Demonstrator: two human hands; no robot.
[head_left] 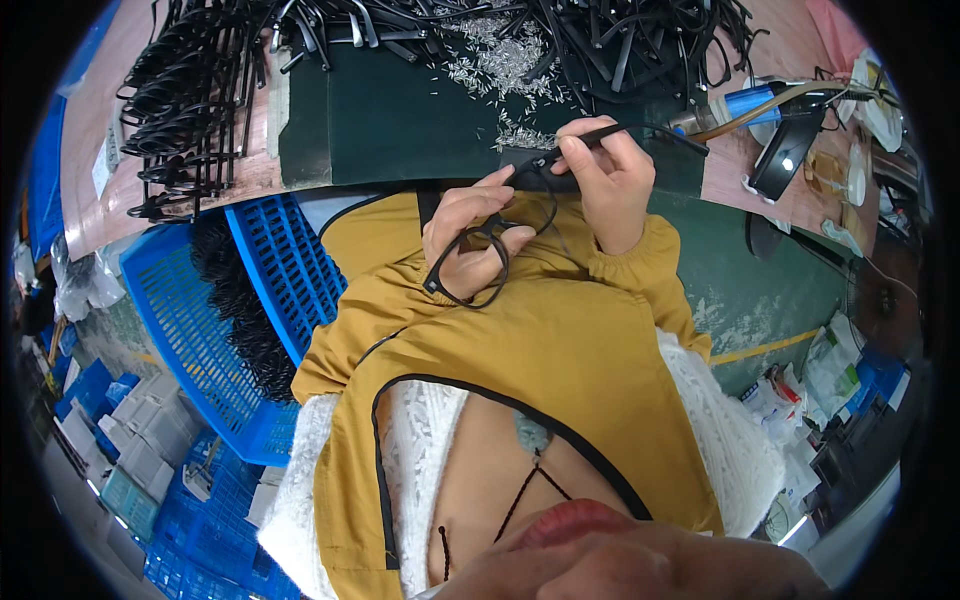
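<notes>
My left hand is closed around a black eyeglass frame, in front of my chest at the table's near edge. One rim hangs below the fingers. In my right hand, thumb and forefinger pinch a slim black temple arm, which points to the right. The arm's inner end meets the frame near its hinge corner, close to the left fingertips; whether the two are joined I cannot tell. Just beyond the hands, a small heap of tiny silvery metal pieces lies on the dark green mat.
More silvery pieces and piled black temple arms lie farther back. Stacked black eyeglass frames stand at left. Right of the mat are a blue cylindrical tool and a black device. A blue basket holding black parts stands lower left.
</notes>
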